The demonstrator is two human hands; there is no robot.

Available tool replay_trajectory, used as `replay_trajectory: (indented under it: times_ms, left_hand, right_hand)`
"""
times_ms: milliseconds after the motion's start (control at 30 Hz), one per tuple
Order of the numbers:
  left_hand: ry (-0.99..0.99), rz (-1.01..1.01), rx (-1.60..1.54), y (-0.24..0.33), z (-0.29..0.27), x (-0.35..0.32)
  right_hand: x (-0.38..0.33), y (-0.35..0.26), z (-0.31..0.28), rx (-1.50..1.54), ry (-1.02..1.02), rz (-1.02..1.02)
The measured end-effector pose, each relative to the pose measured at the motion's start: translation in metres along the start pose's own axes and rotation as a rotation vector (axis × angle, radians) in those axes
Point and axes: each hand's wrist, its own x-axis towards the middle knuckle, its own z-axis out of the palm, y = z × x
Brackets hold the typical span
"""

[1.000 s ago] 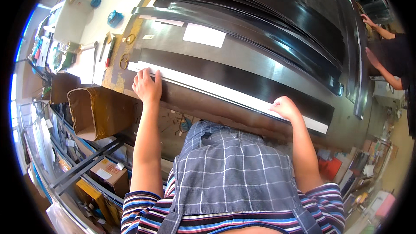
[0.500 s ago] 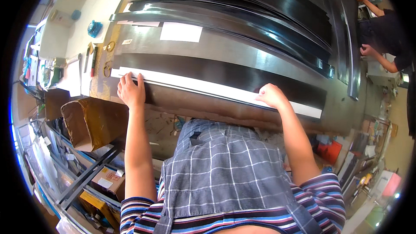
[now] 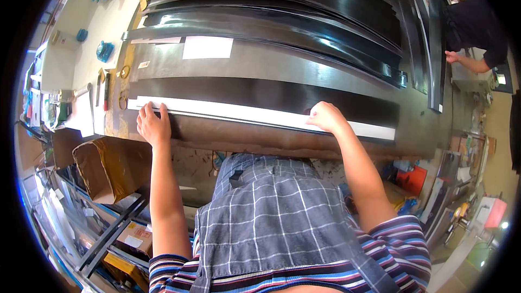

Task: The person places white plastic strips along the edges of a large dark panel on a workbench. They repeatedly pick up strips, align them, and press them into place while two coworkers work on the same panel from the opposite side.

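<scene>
A long white strip [image 3: 244, 113] lies along the near edge of a dark, glossy sheet strip [image 3: 260, 93] on the metal-topped table. My left hand [image 3: 153, 123] rests near its left end, with fingers apart and fingertips on the strip's near edge. Farther right, my right hand [image 3: 326, 116] is closed, thumb and bent fingers pinched at the white strip. The fingertips' exact hold there is partly hidden by the hand. A thin dark line runs along the strip's near side.
Beyond lie a white paper rectangle [image 3: 208, 48] and stacked dark glossy strips [image 3: 271, 13]. Scissors [image 3: 124, 71] and a red-and-black tool [image 3: 106, 88] lie left. A cardboard box [image 3: 111, 168] stands below the table's left edge. Another person [image 3: 472, 27] stands at the far right.
The view has shifted slightly, so the table sits a little left and lower. My hands keep the same places on the white strip. The other person's arms have moved.
</scene>
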Motion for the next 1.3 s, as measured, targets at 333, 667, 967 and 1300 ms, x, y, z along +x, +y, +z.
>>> replay_trajectory:
  times_ms: [333, 667, 967, 1300]
  left_hand:
    - [-0.039, -0.006, 0.036, -0.002, 0.003, 0.002]
    - [-0.078, 0.456, -0.386, 0.113, -0.012, -0.049]
    - [-0.439, 0.572, -0.475, 0.149, -0.012, -0.091]
    - [-0.517, 0.437, -0.381, 0.107, -0.015, -0.063]
  right_hand:
    - [0.002, -0.003, 0.0, -0.016, -0.01, -0.007]
    - [0.011, -0.054, 0.024, -0.009, 0.078, -0.055]
    - [-0.01, -0.047, 0.03, -0.019, 0.008, -0.199]
    - [-0.045, 0.136, -0.033, 0.092, -0.233, 0.159]
